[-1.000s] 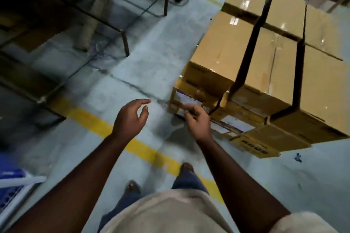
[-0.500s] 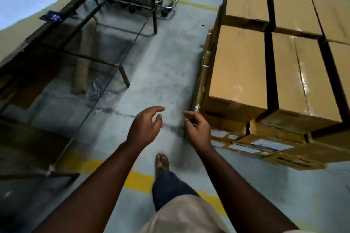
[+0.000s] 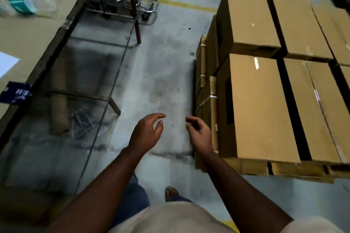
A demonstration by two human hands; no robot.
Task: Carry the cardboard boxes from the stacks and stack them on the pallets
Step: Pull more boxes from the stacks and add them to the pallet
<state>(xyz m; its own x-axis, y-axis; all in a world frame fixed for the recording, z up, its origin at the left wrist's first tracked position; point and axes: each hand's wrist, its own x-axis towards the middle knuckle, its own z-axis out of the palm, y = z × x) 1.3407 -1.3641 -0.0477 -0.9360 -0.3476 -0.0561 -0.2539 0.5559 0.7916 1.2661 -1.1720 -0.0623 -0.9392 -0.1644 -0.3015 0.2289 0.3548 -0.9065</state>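
Observation:
Several brown cardboard boxes stand packed in rows on the right, the nearest box point(image 3: 259, 108) at the stack's front left corner and another box point(image 3: 248, 19) behind it. Flat cardboard pieces point(image 3: 203, 85) tied with string lean against the stack's left side. My left hand point(image 3: 146, 131) hangs over the bare floor with loosely curled fingers and holds nothing. My right hand point(image 3: 198, 132) hovers just left of the nearest box's lower corner, fingers loosely curled, empty. Any pallet beneath the boxes is hidden.
A long beige table point(image 3: 37, 30) with a dark metal frame runs along the left, its legs point(image 3: 133, 5) reaching into the aisle. A wheeled metal trolley point(image 3: 144, 7) stands at the back. A grey concrete aisle point(image 3: 161, 73) lies between table and boxes.
I have walked forward along the aisle, so the boxes are now beside me on the right. My right hand has come off the stack's corner. Both hands stay empty.

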